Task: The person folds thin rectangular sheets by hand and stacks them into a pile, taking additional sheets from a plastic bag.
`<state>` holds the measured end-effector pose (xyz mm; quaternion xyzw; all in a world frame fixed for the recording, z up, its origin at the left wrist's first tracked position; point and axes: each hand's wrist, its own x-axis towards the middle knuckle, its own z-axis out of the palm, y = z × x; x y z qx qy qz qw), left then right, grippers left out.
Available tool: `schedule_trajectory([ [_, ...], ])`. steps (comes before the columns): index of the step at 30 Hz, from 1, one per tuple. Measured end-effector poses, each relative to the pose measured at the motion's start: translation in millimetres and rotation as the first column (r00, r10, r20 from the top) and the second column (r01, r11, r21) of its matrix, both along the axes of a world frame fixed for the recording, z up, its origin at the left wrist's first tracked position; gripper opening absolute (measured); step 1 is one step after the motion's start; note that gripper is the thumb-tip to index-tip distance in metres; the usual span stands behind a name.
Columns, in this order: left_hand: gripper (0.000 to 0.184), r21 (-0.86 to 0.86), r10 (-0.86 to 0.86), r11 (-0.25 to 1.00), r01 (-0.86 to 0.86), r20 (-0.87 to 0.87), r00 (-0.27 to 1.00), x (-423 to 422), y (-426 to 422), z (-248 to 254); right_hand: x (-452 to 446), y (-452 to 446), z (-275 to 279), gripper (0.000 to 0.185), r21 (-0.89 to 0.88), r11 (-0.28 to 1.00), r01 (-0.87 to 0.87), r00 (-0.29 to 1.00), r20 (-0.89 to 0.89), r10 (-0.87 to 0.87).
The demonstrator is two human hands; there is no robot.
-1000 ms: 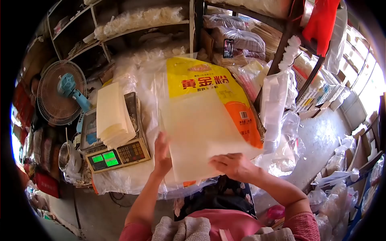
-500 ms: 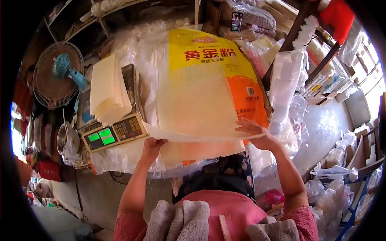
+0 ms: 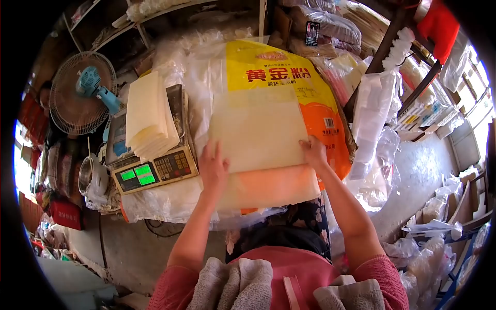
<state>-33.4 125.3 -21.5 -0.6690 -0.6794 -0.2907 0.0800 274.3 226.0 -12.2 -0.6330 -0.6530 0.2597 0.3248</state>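
Thin pale translucent sheets (image 3: 263,124) lie over a yellow and orange printed sack (image 3: 320,98). The near edge of the upper sheet is folded back, and an orange-tinted sheet part shows below it. At the left side of the sheet is my left hand (image 3: 214,168), its fingers apart and slightly blurred. My right hand (image 3: 313,151) pinches the sheet's right edge. To the left, a folded stack of pale sheets (image 3: 147,113) rests on a digital scale (image 3: 155,170) with a lit green display.
A fan with a blue motor (image 3: 85,93) stands behind the scale. A metal pot (image 3: 89,175) is at the left. Clear plastic bags (image 3: 374,119) hang at the right, and a phone (image 3: 312,33) stands at the back. Shelves line the rear.
The sheet's near edge, lifted and curled half a second ago, is now lower and flatter. My left hand has opened and moved up onto the sheet's left side; my right hand has closed on its edge.
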Motion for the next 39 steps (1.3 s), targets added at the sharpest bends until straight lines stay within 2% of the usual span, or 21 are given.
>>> schedule_trajectory([
  [1,0.064,-0.016,-0.082,0.997,0.081,-0.15,0.985,5.1,1.5,-0.9,-1.5,2.6,-5.4,0.028,0.03,0.999,0.023,0.999,0.033,-0.024],
  [4,0.075,-0.325,-0.163,0.938,0.124,-0.095,0.982,26.1,-8.1,-2.3,-3.3,8.0,-8.9,0.027,0.034,0.999,0.019,0.993,0.114,-0.023],
  [7,0.077,-0.406,-0.152,0.907,0.111,-0.069,0.986,28.6,-7.1,-3.6,-5.7,9.9,-4.3,0.032,0.043,0.999,-0.007,0.995,0.103,0.002],
  [10,0.075,-0.358,-0.164,0.926,0.12,-0.096,0.982,27.6,-7.5,-9.3,-14.2,-10.1,31.0,0.043,-0.058,0.997,0.041,0.949,0.316,-0.02],
  [13,0.073,-0.336,-0.169,0.935,0.114,-0.142,0.975,28.4,-7.8,-9.7,-22.1,-25.5,17.8,0.054,0.375,0.88,-0.292,0.886,0.452,0.102],
  [16,0.072,-0.335,-0.192,0.933,0.131,-0.155,0.969,29.7,-5.2,-10.6,-30.2,-37.1,-11.1,0.05,0.215,0.85,-0.48,0.721,0.648,0.243],
  [19,0.07,-0.343,-0.235,0.927,0.152,-0.215,0.948,25.9,-2.0,-10.0,-28.8,-39.1,-13.6,0.045,0.104,0.867,-0.487,0.751,0.556,0.355],
  [20,0.069,-0.348,-0.25,0.925,0.155,-0.246,0.937,23.3,-1.3,-9.9,-27.9,-37.8,-17.2,0.039,0.191,0.846,-0.498,0.772,0.542,0.332],
  [23,0.062,-0.41,-0.334,0.893,0.184,-0.333,0.882,10.9,7.8,-13.6,-36.4,-72.8,58.0,0.036,-0.012,0.805,-0.594,0.771,0.277,0.573],
  [24,0.064,-0.437,-0.337,0.879,0.192,-0.282,0.898,10.2,10.5,-7.0,-38.8,-83.4,60.1,0.035,0.01,0.784,-0.621,0.769,0.2,0.607],
  [25,0.066,-0.465,-0.34,0.862,0.204,-0.23,0.912,10.3,11.3,4.8,-37.6,-85.3,53.7,0.035,-0.145,0.804,-0.576,0.814,-0.184,0.55],
  [26,0.068,-0.493,-0.34,0.843,0.216,-0.176,0.924,11.5,8.6,14.7,-36.1,-83.8,41.7,0.035,-0.303,0.766,-0.567,0.77,-0.525,0.362],
  [27,0.069,-0.519,-0.343,0.83,0.206,-0.182,0.921,16.0,3.2,22.7,-34.9,-80.6,31.5,0.035,-0.433,0.676,-0.597,0.642,-0.763,0.078],
  [28,0.069,-0.543,-0.346,0.817,0.195,-0.191,0.919,23.3,-2.6,30.4,-33.6,-69.7,32.1,0.036,-0.526,0.684,-0.505,0.446,-0.838,-0.315],
  [31,0.074,-0.492,-0.384,0.83,0.262,-0.162,0.909,31.2,-18.5,33.5,-37.0,-54.6,47.6,0.036,-0.241,0.96,-0.144,0.23,-0.952,-0.204],
  [32,0.076,-0.453,-0.404,0.838,0.302,-0.143,0.904,31.1,-22.5,33.6,-38.4,-51.2,58.6,0.033,-0.182,0.974,-0.137,0.37,-0.921,-0.12],
  [35,0.085,-0.232,-0.394,0.882,0.411,0.12,0.911,27.7,-28.8,56.2,-40.2,-62.9,121.4,0.029,-0.035,0.978,-0.207,0.72,-0.682,0.128],
  [36,0.096,-0.163,-0.438,0.852,0.498,0.298,0.848,17.9,-24.3,52.8,-40.1,-71.8,144.3,0.031,-0.02,0.962,-0.273,0.795,-0.568,0.214],
  [37,0.096,-0.084,-0.394,0.875,0.477,0.45,0.802,10.7,-21.0,44.7,-40.2,-76.5,157.8,0.032,-0.014,0.941,-0.338,0.846,-0.443,0.297],
  [38,0.097,-0.01,-0.352,0.897,0.443,0.59,0.727,4.9,-17.4,35.0,-38.7,-77.0,162.5,0.04,0.228,0.844,-0.486,0.795,-0.287,0.535],
  [39,0.098,0.055,-0.312,0.917,0.395,0.715,0.626,2.6,-15.9,30.1,-35.9,-77.1,164.2,0.049,0.424,0.661,-0.62,0.703,-0.075,0.707],
])
